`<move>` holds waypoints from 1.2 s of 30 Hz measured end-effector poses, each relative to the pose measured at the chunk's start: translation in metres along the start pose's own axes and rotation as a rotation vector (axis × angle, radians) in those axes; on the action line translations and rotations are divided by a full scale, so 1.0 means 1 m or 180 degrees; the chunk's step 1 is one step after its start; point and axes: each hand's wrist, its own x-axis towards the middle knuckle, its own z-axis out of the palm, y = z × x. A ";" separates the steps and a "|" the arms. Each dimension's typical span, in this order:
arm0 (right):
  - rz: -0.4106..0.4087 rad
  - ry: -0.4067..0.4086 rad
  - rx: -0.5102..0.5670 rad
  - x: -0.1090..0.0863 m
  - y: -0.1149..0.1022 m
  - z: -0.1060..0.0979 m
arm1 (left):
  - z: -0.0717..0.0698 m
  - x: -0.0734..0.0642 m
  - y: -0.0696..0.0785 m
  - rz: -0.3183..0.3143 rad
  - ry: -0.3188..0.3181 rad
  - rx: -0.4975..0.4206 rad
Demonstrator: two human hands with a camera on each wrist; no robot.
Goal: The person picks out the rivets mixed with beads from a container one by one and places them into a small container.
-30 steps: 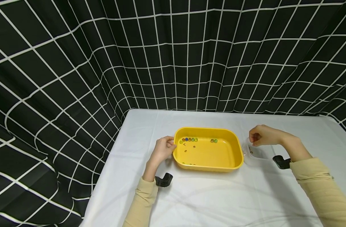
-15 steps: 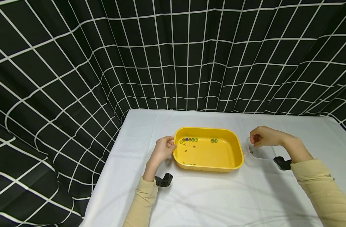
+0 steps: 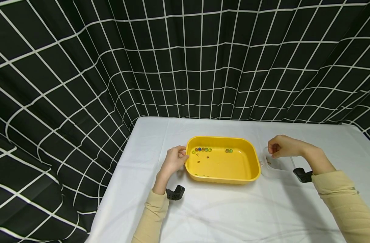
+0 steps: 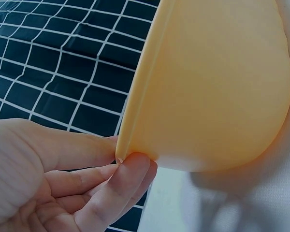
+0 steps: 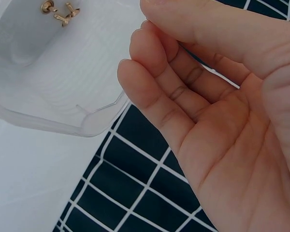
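A shallow yellow basin (image 3: 224, 165) sits on the white-covered table, with several coloured marbles (image 3: 203, 149) mostly along its far side and a few small brass-coloured bits (image 3: 207, 157) on its floor. My left hand (image 3: 174, 158) pinches the basin's left rim between thumb and fingers, clearly seen in the left wrist view. My right hand (image 3: 283, 146) is at the back of a clear plastic tub (image 3: 276, 173), fingers curled toward the thumb, fingertips overlapping the tub's rim. The thumb-and-index contact lies at the frame edge, so I cannot tell what they hold. Small brass pins (image 5: 63, 17) lie inside the tub.
The tub stands close against the basin's right end. A white cloth (image 3: 203, 216) covers the table, and a black curtain with a white grid (image 3: 185, 67) hangs behind and to the left. Each wrist wears a black camera mount (image 3: 176, 193).
My right hand has shifted very slightly to the right over the tub. The left hand keeps its pinch on the basin's rim, and the marbles have stayed essentially in place.
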 end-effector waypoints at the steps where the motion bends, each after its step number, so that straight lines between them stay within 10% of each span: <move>1: 0.0001 0.0005 -0.0003 0.000 0.000 0.000 | 0.000 0.000 0.000 -0.0009 0.0000 -0.0002; 36: -0.0180 0.0126 -0.0072 0.004 -0.006 -0.007 | 0.000 0.000 0.001 -0.0048 -0.0004 -0.0037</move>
